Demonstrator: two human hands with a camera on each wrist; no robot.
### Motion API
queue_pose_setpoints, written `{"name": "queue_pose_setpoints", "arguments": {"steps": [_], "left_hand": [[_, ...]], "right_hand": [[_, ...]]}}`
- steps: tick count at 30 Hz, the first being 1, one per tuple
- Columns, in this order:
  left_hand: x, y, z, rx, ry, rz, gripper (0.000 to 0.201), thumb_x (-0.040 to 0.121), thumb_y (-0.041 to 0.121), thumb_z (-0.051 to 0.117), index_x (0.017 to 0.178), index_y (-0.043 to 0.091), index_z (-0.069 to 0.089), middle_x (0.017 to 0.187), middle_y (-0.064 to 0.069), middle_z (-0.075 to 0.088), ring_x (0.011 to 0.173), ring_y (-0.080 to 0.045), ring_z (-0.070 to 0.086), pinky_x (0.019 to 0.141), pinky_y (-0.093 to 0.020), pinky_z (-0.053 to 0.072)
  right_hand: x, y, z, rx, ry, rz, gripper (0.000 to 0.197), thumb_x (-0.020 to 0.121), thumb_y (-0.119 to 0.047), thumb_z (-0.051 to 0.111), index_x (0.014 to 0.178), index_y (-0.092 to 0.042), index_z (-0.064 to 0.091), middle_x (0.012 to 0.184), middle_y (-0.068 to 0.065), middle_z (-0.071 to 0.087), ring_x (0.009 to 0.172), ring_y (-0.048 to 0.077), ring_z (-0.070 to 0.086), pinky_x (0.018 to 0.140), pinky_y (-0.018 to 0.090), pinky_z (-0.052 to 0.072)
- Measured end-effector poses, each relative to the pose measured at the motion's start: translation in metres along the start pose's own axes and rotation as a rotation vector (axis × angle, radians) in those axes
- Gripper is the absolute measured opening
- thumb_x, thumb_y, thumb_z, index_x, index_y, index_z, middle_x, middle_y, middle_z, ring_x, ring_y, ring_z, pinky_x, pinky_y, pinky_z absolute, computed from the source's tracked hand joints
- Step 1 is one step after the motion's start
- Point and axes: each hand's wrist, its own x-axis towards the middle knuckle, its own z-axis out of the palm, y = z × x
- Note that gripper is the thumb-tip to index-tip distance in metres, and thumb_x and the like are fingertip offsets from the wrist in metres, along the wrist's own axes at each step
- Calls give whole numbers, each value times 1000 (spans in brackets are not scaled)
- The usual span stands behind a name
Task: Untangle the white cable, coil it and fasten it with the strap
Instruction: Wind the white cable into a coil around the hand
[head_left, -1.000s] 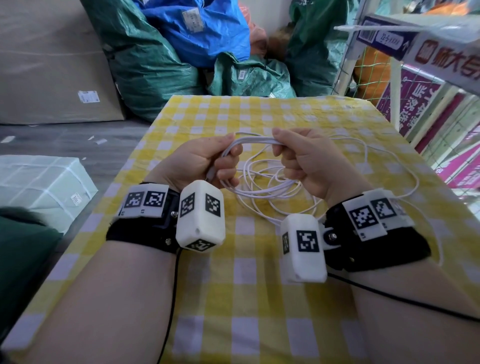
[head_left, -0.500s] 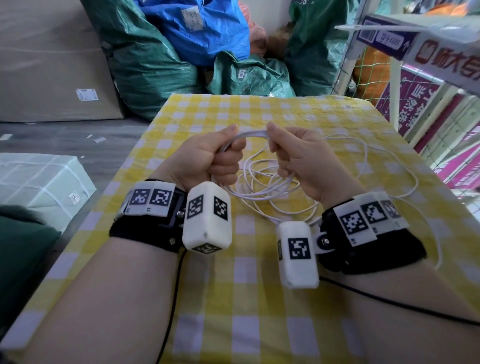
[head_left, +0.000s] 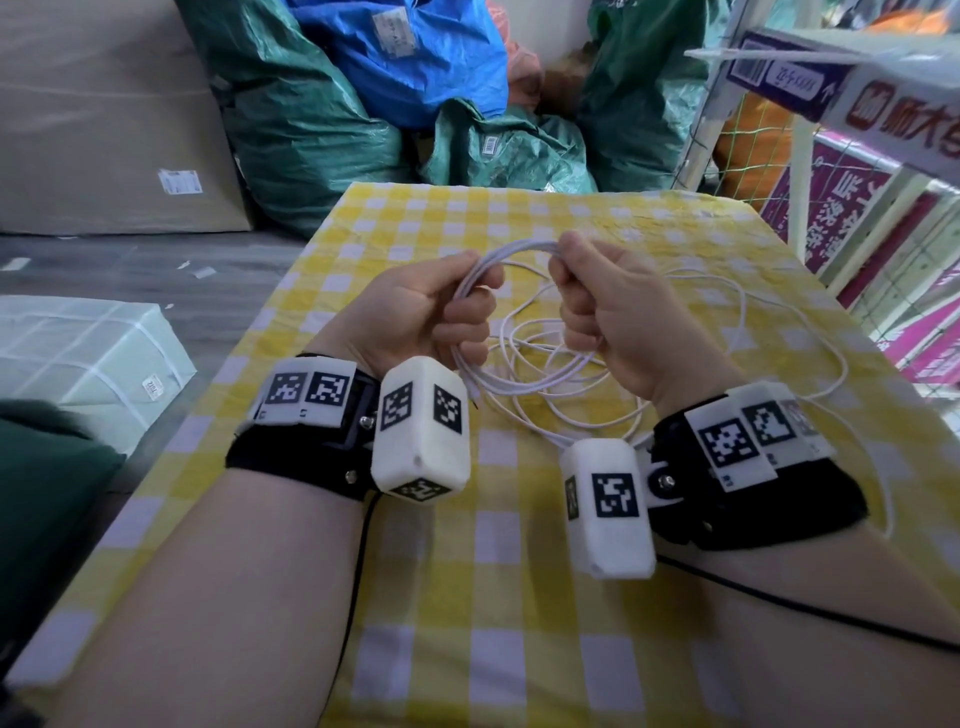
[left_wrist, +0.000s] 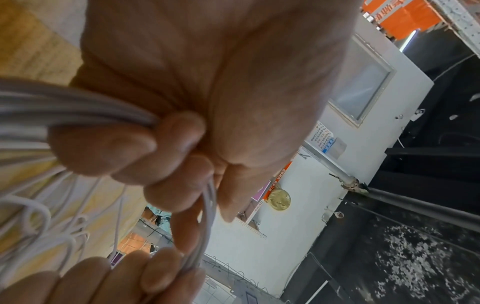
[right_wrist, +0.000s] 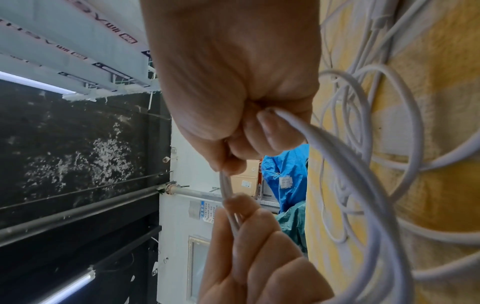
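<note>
The white cable (head_left: 524, 248) arcs as a bundle of several strands between my two fists, above the yellow checked table (head_left: 519, 597). My left hand (head_left: 457, 312) grips the left side of the bundle (left_wrist: 72, 111). My right hand (head_left: 582, 312) grips the right side (right_wrist: 324, 144). Below the hands, gathered loops (head_left: 540, 379) hang to the cloth. One long slack loop (head_left: 831, 358) runs out to the right and back past my right wrist. In each wrist view the other hand's fingers (left_wrist: 109, 277) (right_wrist: 259, 246) pinch the same strands. No strap is in view.
Green and blue sacks (head_left: 332, 104) are piled behind the table's far edge. A wire rack with printed boxes (head_left: 883, 104) stands close on the right. A white wrapped parcel (head_left: 78, 358) lies on the floor to the left, with cardboard (head_left: 104, 130) behind it.
Both hands have drawn closer together and risen a little. The arc of cable between them is shorter, and both hands keep their grip.
</note>
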Motion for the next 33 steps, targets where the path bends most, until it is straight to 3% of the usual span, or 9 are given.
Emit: {"name": "queue_pose_setpoints", "arguments": {"steps": [6,11,15,18,20,23,29,33], "left_hand": [[1,-3,2,163,-22,-2,33,91,39,36,75,14,51,41,10,26,31,-2,21,38,-18,15],[2,1,3,19,-15,105,36,96,35,31,68,17,45,39,11,26,34,-5,10,38,-18,13],[2,2,-3,-46,-51,97,40,97,35,30,65,17,47,39,10,28,38,-8,7,38,-18,15],[2,0,-3,-16,-63,24,40,96,33,30,64,17,48,41,9,29,39,-8,8,37,-16,21],[1,1,-2,-12,-65,-14,34,92,31,33,66,17,49,43,9,30,39,-7,10,39,-17,25],[1,2,-1,21,-33,-28,28,92,29,33,74,15,50,44,8,29,33,-4,22,39,-17,26],[3,-3,0,114,-16,-26,41,91,43,36,69,15,57,40,9,26,30,-2,21,40,-17,15],[4,-1,3,92,-2,56,46,96,40,31,63,16,52,38,11,26,30,-2,20,39,-19,13]], "right_hand": [[-1,3,4,-159,-26,-28,36,101,-28,41,69,-14,49,44,-8,27,37,6,21,39,21,20],[-2,3,2,-123,-6,-66,39,101,-32,40,69,-13,52,48,-3,41,47,13,41,57,26,44],[-1,2,3,-32,46,-36,37,101,-31,39,71,-13,51,51,-2,39,57,18,43,65,25,49],[-2,2,4,88,37,7,33,102,-29,38,74,-15,48,49,-6,29,44,11,31,57,27,45],[-2,1,2,124,11,15,33,102,-28,37,73,-15,46,47,-7,26,40,8,24,44,21,35],[-1,0,0,86,-26,4,34,102,-25,38,71,-14,44,48,-6,26,38,6,20,36,17,23],[-2,6,7,-122,-98,-32,31,101,-20,41,71,-13,46,44,-9,28,37,4,20,38,18,19],[-3,6,8,-123,-66,-92,32,100,-22,43,69,-14,49,44,-9,33,42,8,30,47,22,35]]}}
